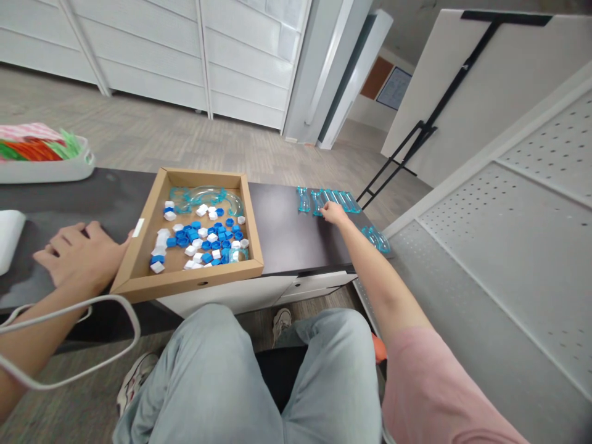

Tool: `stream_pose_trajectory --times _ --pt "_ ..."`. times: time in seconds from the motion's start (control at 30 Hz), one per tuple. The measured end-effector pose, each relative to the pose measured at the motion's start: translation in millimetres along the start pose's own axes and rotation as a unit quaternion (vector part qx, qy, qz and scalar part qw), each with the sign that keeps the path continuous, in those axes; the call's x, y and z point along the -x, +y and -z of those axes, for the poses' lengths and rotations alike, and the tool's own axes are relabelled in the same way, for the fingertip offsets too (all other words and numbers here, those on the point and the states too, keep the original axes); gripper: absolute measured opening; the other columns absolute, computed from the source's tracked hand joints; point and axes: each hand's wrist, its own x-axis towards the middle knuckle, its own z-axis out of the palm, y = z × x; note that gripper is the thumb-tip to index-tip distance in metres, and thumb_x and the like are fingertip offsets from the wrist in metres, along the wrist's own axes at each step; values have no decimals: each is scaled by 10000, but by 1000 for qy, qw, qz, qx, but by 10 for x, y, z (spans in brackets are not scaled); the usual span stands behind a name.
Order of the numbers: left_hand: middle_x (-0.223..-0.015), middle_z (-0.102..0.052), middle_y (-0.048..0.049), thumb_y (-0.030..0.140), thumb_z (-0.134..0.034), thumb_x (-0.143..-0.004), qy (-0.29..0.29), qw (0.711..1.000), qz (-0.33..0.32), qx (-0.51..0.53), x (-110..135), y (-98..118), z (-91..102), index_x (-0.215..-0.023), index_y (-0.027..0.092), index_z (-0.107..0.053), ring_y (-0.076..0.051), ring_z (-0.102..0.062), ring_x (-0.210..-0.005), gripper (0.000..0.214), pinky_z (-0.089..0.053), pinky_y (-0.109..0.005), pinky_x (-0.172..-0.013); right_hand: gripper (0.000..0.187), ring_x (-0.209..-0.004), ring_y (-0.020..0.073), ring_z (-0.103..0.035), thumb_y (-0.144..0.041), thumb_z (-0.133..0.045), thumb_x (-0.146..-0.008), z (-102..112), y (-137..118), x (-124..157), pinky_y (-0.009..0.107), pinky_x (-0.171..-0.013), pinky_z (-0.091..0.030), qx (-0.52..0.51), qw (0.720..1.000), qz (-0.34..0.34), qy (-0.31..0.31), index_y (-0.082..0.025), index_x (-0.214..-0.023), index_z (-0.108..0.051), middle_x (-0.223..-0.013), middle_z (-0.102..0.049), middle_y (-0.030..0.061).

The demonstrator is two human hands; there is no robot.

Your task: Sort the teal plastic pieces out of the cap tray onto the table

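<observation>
My left hand point(76, 254) lies flat on the dark table point(287, 231), fingers spread, just left of a shallow cardboard box point(139, 271). The box holds several blue and white hexagonal pieces point(203, 240) and clear blue curved track pieces point(208, 197). My right hand point(333, 213) reaches far right to a row of clear blue track pieces point(328, 200) on the table. Its fingers are curled onto one piece in the row. One more clear blue track piece point(377, 237) lies near the table's right corner.
A white tray point(46, 168) with red and green items sits at the table's far left. A white object point(9, 237) lies at the left edge. A white cable point(92, 345) loops over my left arm. A perforated white panel point(509, 246) stands on the right.
</observation>
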Motion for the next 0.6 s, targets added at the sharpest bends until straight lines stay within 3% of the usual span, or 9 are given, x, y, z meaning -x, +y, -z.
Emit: stream_pose_trajectory --times 0.13,0.3,0.4,0.5,0.6 --pt "-1790 -478 -451 895 -21 -950 43 999 26 1 22 10 25 -1746 -4 -552 -595 -402 -1728 1313 -315 -783 -1342 262 -1074 257 -873 -288 -598 -1216 -88 -64 -121 303 -1008 -625 -37 999 -6 15 -176 -1286 -824 -1093 -913 148" --pt "-1784 -501 -431 830 -55 -997 57 998 28 -1 61 45 54 -1716 1 -584 -577 -439 -1711 1219 -335 -754 -1356 231 -787 211 -845 -335 -590 -1236 -179 -94 -168 289 -802 -667 -92 996 -4 6 -206 -1290 -774 -1027 -895 98" --pt "-1792 -490 -438 811 -121 -994 54 998 36 -6 47 54 51 -1709 -27 -581 -596 -434 -1707 1194 -323 -752 -1374 205 -763 213 -838 -356 -625 -1232 -176 -71 -165 303 -750 -676 -115 993 -7 3 -215 -1280 -765 -1029 -878 97" --pt "-1785 -490 -451 787 -160 -1006 55 998 33 -3 22 42 22 -1715 -38 -573 -600 -436 -1702 1163 -329 -767 -1366 269 -901 263 -872 -403 -638 -1233 -152 -42 -115 343 -822 -695 -123 992 -21 6 -197 -1366 -749 -1129 -872 149" --pt "-1771 -510 -446 769 -185 -1015 65 997 28 -3 12 23 -20 -1722 -7 -573 -591 -440 -1696 1120 -337 -779 -1349 479 -1265 355 -834 -466 -554 -1249 -186 -34 31 440 -1074 -670 -109 990 -23 86 -147 -1590 -658 -1525 -762 275"
